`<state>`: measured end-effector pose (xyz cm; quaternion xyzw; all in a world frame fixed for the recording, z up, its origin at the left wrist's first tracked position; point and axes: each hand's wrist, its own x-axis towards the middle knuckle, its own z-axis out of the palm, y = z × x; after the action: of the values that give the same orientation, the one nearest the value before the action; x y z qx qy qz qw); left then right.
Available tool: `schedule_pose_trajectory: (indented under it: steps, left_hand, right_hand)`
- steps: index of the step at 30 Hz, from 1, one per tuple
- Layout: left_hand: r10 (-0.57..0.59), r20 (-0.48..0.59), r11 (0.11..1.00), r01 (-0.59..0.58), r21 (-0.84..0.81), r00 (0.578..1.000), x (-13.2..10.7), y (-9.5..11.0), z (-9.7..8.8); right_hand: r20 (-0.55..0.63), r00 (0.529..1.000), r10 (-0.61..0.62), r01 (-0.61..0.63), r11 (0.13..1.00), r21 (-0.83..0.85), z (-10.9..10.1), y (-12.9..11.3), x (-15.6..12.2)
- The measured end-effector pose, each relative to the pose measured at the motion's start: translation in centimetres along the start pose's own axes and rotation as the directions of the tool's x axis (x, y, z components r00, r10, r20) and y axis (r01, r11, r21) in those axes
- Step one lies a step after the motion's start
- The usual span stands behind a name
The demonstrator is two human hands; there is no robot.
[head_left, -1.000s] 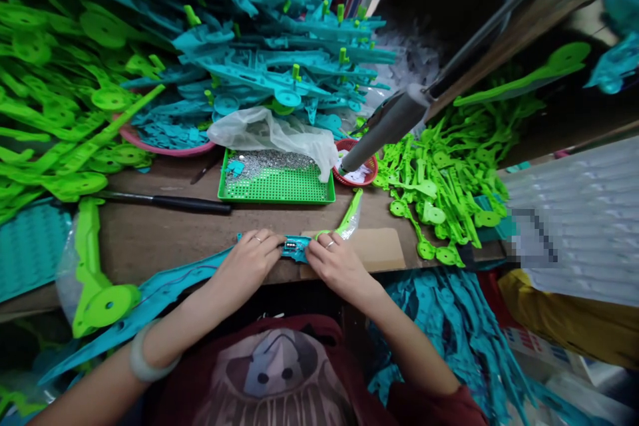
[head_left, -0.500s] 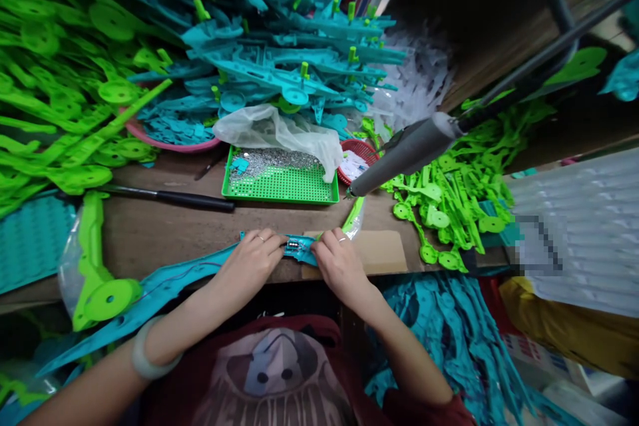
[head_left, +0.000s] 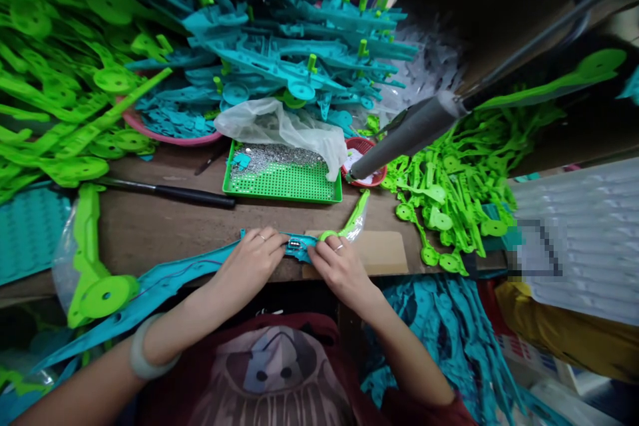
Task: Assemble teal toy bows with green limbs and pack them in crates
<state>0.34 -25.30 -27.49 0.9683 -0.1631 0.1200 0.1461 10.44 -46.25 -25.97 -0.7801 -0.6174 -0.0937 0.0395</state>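
A long blue plastic shell (head_left: 184, 268) lies slantwise along the table's front edge, its pointed end at lower left. A thin dark wire runs inside it. Near its right end sits a small metallic-looking part (head_left: 295, 244) in a recess between my hands. My left hand (head_left: 254, 259), fingers bent, grips the shell just left of that recess. My right hand (head_left: 342, 266) pinches the shell's right end, and its fingertips are partly hidden. Just beyond the right hand lies a curved green plastic piece (head_left: 355, 216) with clear film. Another green piece with a round disc (head_left: 107, 296) lies at left, by the shell.
A green perforated tray (head_left: 284, 190) of small metal pieces stands ahead, partly under a plastic bag (head_left: 284, 126). A grey powered screwdriver (head_left: 409, 136) hangs at right over a red basket (head_left: 372, 176). A black-handled tool (head_left: 194, 196) lies left. Blue and green parts are heaped around.
My right hand has shifted slightly down and left along the shell's end, and more of the green piece behind it shows. My left hand keeps its hold. The view has tilted slightly.
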Motion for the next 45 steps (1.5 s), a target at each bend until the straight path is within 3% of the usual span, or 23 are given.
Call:
schedule_pose_trajectory:
  steps: [5, 10, 15, 20, 25, 31, 35, 39, 41, 43, 45]
  left_hand:
    - [-0.005, 0.000, 1.000, 0.005, -0.011, 1.000, 0.0, 0.0, 0.0]
    - [-0.005, -0.004, 1.000, 0.004, -0.013, 1.000, 0.0, 0.0, -0.1]
    - [0.019, -0.024, 1.000, -0.019, -0.002, 1.000, 0.0, -0.1, 0.1]
    - [0.008, -0.032, 0.999, -0.006, 0.046, 0.999, -0.1, 0.3, 0.2]
    - [-0.109, -0.046, 0.979, 0.115, 0.167, 0.993, -0.2, 1.9, -0.2]
    - [-0.309, 0.012, 0.894, 0.286, 0.345, 0.951, -0.8, 5.4, 0.2]
    - [-0.485, 0.134, 0.857, 0.438, 0.272, 0.864, -0.5, 7.1, 0.8]
    - [-0.576, 0.255, 0.817, 0.541, 0.199, 0.776, 0.1, 7.6, 0.8]
    - [-0.582, 0.268, 0.813, 0.552, 0.185, 0.768, 0.2, 7.6, 0.6]
    - [-0.580, 0.259, 0.814, 0.553, 0.175, 0.772, 0.1, 7.7, 0.5]
    - [-0.575, 0.243, 0.818, 0.552, 0.164, 0.781, 0.1, 7.6, 0.5]
  right_hand:
    - [-0.005, 0.994, 0.108, -0.108, 0.991, 0.083, 0.3, -0.5, -0.2]
    - [0.145, 0.964, 0.224, -0.240, 0.965, 0.102, 0.1, -1.2, 0.0]
    - [0.236, 0.947, 0.217, -0.248, 0.963, 0.109, -0.8, -1.5, -0.2]
    - [0.127, 0.956, 0.265, -0.271, 0.962, 0.033, -0.5, -3.2, -1.3]
    - [0.166, 0.946, 0.280, -0.279, 0.960, -0.029, -0.1, -3.4, -0.1]
    - [0.292, 0.922, 0.253, -0.273, 0.962, 0.029, -1.7, -4.5, 0.9]
    - [0.303, 0.935, 0.183, -0.256, 0.942, 0.219, -3.2, -3.6, 0.2]
    - [0.216, 0.965, 0.151, -0.228, 0.889, 0.396, -3.4, -0.8, 4.3]
    - [0.217, 0.976, 0.014, -0.109, 0.894, 0.434, -2.4, -0.1, 7.7]
    - [0.256, 0.950, -0.180, 0.042, 0.883, 0.467, -1.0, 0.1, 10.6]
    - [0.262, 0.917, -0.301, 0.153, 0.872, 0.464, 0.5, 0.1, 11.9]
